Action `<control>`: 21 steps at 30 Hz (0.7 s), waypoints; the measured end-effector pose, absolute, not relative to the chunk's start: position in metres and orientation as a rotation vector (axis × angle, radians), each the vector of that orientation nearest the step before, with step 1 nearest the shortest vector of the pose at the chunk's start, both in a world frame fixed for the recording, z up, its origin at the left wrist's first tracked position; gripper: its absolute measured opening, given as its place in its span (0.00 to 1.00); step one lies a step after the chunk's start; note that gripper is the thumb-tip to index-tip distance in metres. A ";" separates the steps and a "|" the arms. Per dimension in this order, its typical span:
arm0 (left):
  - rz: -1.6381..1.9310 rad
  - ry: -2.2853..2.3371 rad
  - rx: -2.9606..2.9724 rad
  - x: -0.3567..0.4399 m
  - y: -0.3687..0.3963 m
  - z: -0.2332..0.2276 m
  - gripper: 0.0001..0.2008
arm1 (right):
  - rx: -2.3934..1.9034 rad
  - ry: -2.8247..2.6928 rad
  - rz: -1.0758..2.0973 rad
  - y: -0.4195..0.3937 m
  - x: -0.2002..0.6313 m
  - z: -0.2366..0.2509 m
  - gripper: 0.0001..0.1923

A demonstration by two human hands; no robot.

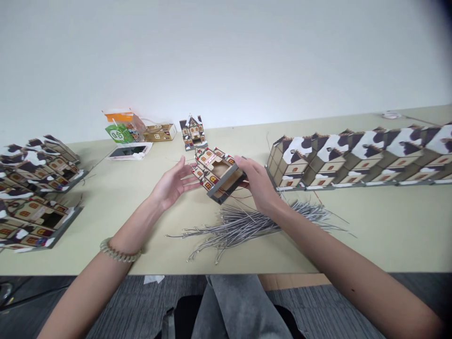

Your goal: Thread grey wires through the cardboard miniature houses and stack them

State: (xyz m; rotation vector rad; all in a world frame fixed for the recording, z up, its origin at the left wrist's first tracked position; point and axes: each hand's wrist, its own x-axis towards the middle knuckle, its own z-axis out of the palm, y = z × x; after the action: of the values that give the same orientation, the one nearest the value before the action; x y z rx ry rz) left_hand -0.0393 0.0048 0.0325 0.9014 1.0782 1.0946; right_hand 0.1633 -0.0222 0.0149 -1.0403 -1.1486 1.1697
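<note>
A small model house (214, 170) with painted windows, a red-lettered sign and a dark base is tilted above the middle of the table. My right hand (257, 181) grips it by the right side and base. Beside its left edge, my left hand (175, 183) has its fingers stretched out; whether the fingertips touch the house I cannot tell. Thin wires trail from under the base. Just below lies a loose bundle of grey wires (243, 226) with small tips at their ends.
Several finished-looking model houses stand in a row (328, 162) on the right; more houses (38, 188) crowd the left. Near the wall are another house front (193, 133), a gold box (160, 133), a green packet (120, 133) and a phone (127, 151). The table's front edge (169, 274) runs above my legs.
</note>
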 end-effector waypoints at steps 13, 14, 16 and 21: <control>1.232 1.059 1.104 -0.050 0.007 0.028 0.17 | -0.997 -1.121 1.193 -0.025 0.161 0.018 0.20; 1.235 1.064 1.105 -0.050 0.007 0.027 0.17 | -0.991 -1.126 1.189 -0.025 0.161 0.018 0.20; 1.249 1.068 1.106 -0.049 0.007 0.028 0.15 | -0.982 -1.130 1.184 -0.026 0.160 0.019 0.20; 1.256 1.084 1.131 -0.051 0.008 0.030 0.14 | -0.951 -1.139 1.197 -0.027 0.160 0.020 0.19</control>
State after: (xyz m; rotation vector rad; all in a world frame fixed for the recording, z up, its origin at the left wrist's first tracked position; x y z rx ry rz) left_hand -0.0505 0.0083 0.0295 1.1315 1.0836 1.2559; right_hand 0.1603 -0.0272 0.0200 -0.9512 -1.1387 1.1968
